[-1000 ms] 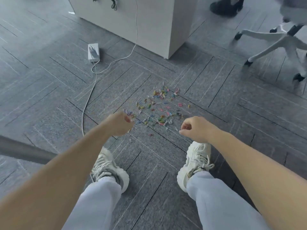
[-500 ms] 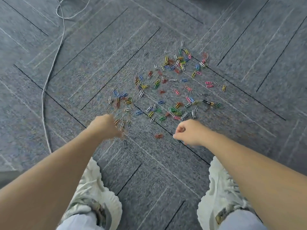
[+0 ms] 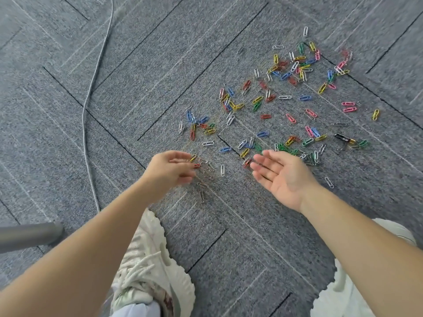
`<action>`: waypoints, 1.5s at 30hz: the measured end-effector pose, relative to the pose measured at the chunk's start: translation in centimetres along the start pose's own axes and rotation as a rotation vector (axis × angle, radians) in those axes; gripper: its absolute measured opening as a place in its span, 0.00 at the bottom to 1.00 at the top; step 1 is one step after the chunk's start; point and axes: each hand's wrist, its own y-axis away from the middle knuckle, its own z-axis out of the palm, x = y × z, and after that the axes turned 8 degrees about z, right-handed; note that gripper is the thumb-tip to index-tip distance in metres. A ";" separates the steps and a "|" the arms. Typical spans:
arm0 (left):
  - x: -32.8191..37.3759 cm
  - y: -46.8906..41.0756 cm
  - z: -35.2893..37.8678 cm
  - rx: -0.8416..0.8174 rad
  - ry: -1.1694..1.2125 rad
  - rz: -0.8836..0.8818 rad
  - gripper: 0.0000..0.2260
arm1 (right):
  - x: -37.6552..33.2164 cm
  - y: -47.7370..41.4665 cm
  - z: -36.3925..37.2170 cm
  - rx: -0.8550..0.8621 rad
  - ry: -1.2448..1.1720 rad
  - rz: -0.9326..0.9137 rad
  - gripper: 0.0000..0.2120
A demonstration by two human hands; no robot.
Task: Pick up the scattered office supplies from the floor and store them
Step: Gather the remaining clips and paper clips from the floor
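Note:
Several coloured paper clips [image 3: 283, 97] lie scattered over the grey carpet, spreading from the middle toward the upper right. My left hand [image 3: 170, 170] hovers low at the near left edge of the scatter, fingers curled and slightly apart over a few clips, including a red clip [image 3: 197, 166]. Whether it grips any clip I cannot tell. My right hand [image 3: 281, 173] is open, palm up, fingers spread, just in front of a green cluster [image 3: 286, 148]. Nothing lies in its palm. A white clip [image 3: 222, 170] lies between the two hands.
A grey cable [image 3: 88, 104] runs down the carpet on the left. A dark grey bar [image 3: 27, 235] juts in at the lower left. My two white shoes [image 3: 151, 266] stand below the hands. A small black object [image 3: 342, 137] lies among the clips at the right.
The view has closed in on the clips. My right hand has turned from a fist to an open, palm-up hand. My left hand has loosened its fingers over the nearest clips.

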 end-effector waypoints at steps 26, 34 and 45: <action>-1.8 -2.0 -8.2 0.324 0.312 -0.130 0.09 | 3.9 -3.2 10.8 -0.138 0.228 0.079 0.10; -1.9 -2.6 -9.0 0.345 0.115 -0.078 0.08 | 10.2 -4.4 16.2 -0.207 0.303 0.359 0.11; -2.5 -2.1 -5.9 0.298 -0.714 0.408 0.18 | 0.1 -4.6 12.1 -0.131 0.251 -0.117 0.09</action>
